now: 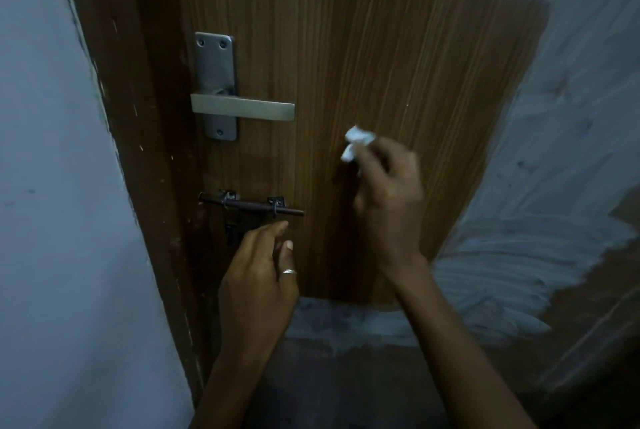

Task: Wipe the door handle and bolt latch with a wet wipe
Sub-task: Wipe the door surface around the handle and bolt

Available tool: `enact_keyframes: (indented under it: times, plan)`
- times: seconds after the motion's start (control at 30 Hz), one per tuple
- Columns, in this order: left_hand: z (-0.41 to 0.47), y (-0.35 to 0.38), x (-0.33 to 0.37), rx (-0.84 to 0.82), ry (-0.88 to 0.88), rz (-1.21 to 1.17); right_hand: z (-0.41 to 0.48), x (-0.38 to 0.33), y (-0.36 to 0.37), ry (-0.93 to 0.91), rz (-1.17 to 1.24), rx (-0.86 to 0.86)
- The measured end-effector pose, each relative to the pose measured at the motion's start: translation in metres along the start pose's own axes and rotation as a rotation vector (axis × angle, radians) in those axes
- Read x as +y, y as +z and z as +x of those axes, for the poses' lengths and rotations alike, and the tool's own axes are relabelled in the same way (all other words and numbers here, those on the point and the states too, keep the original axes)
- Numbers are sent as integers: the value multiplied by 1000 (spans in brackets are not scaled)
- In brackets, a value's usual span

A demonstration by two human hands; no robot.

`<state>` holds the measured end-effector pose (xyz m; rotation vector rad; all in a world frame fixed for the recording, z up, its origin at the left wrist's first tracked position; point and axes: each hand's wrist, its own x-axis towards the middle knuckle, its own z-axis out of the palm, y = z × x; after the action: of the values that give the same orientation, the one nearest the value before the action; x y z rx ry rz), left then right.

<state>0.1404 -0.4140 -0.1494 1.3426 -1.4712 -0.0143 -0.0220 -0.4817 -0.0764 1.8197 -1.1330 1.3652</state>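
Note:
A silver lever door handle (242, 109) on its metal plate is mounted on the brown wooden door (346, 47). Below it runs a dark bolt latch (252, 205), slid towards the frame on the left. My left hand (258, 276), with a ring on one finger, is just under the bolt, fingers relaxed, its fingertip near the bolt's right end. My right hand (388, 200) is raised to the right of the handle and pinches a crumpled white wet wipe (356, 143) at its fingertips, away from both fittings.
The dark wooden door frame (138, 151) and a pale wall (52, 186) stand on the left. A rough grey wall (571, 117) is on the right. The floor below is dark.

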Motion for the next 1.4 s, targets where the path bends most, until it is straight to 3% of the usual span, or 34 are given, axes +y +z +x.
enact_keyframes:
  times: [0.07,0.13,0.2,0.33,0.4,0.6,0.77,1.07,1.3,1.4]
  plan:
    - [0,0,-1,-11,-9,6,-41,-5,8,-158,-29,-209]
    - [-1,-1,-4,-16,-16,14,-62,5,3,-174,-32,-292]
    - [-1,-3,-7,-7,-26,15,-50,16,-5,-73,-14,-190]
    - [-2,-8,-13,7,-25,-8,17,13,-14,186,40,174]
    - [-2,-11,-16,25,-29,-6,42,-5,-3,227,90,219]
    - [1,-27,-24,74,-65,26,19,-88,53,47,135,-68]
    - [-1,-41,-37,91,-86,53,-2,-128,82,29,208,-238]
    - [-3,-54,-51,113,-121,110,20,-155,97,-16,169,-204]
    - [-5,-56,-47,118,-130,111,3,-143,81,-68,142,-349]
    - [-4,-60,-42,144,-134,104,16,-131,64,3,178,-173]
